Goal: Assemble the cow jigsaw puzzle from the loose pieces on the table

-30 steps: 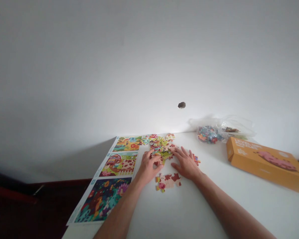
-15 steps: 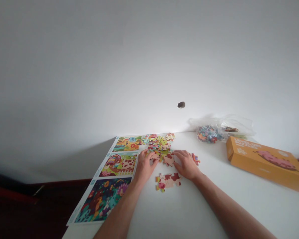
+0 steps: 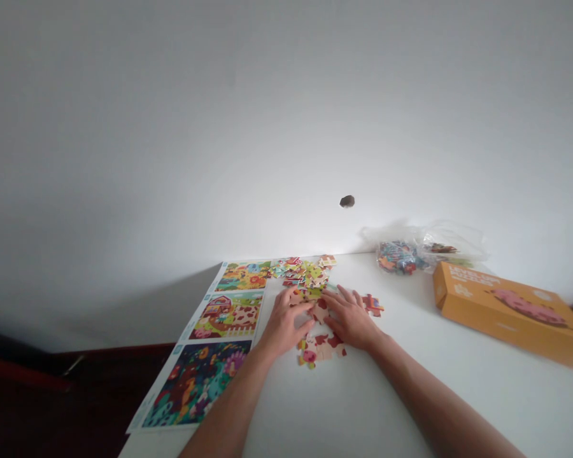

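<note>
Both hands are on a partly joined jigsaw section [image 3: 320, 310] showing brown cow patches and green. My left hand [image 3: 286, 323] grips its left side, fingers bent and thumb apart, pointing toward the lower section. From the right, my right hand [image 3: 352, 318] presses on it with fingers reaching over its edge, hiding part of it. Just below lies another joined section with a cow's head [image 3: 310, 352]; whether the two sections touch I cannot tell. Past my right fingers lies a loose red and purple puzzle piece [image 3: 374, 305].
Loose puzzle pieces [image 3: 310, 272] are heaped near the wall. A sheet with three printed pictures [image 3: 236, 315] lies along the left table edge. To the right are clear plastic bags of pieces [image 3: 398, 256] and an orange box [image 3: 510, 308]. The wall [image 3: 286, 127] has a hole.
Both hands have come closer together, and the section between them has shifted slightly toward me, nearer the cow's-head section. My right fingers now reach farther left over it.
</note>
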`<state>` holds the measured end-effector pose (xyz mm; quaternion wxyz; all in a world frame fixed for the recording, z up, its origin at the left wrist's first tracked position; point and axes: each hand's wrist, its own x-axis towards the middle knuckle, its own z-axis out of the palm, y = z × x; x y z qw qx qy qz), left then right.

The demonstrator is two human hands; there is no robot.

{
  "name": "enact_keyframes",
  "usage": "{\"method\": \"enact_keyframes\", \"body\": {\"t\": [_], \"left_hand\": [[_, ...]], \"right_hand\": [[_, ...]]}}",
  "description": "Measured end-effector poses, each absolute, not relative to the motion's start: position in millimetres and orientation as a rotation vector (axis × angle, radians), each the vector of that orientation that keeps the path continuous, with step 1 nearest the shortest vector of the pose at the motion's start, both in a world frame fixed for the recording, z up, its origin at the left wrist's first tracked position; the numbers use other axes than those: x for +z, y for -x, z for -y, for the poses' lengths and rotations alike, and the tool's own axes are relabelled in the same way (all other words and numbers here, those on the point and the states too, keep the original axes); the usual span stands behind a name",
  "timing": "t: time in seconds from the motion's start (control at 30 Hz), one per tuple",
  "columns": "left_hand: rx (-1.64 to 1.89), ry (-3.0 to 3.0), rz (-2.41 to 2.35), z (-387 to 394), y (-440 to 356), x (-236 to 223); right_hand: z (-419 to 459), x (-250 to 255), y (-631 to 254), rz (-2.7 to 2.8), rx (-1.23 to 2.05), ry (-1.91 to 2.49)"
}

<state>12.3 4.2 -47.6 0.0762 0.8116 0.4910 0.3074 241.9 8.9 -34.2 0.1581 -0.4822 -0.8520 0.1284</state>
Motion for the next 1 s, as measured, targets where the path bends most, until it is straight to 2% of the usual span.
{"method": "enact_keyframes", "body": {"t": [0.2,0.5,0.77,1.0], "left_hand": [[0.922,-2.433,-1.640,-5.7,-12.9,-47.9],[1.032,-2.340,-1.795,-11.9,-2.2,-52.4],[1.064,-2.282,-1.658,-10.2,-5.3,-52.9],[1.059,-2.271,-1.482,-9.6,-7.8,-52.2]], "right_hand": [[-11.4,-33.5,-246.8,2.423,0.375,1.483],[-10.7,-25.3,-247.5,2.213,0.178,1.590],[-7.4,-31.5,-242.8,2.451,0.389,1.376],[-10.9,-32.2,-244.4,2.264,0.253,1.525]]}}
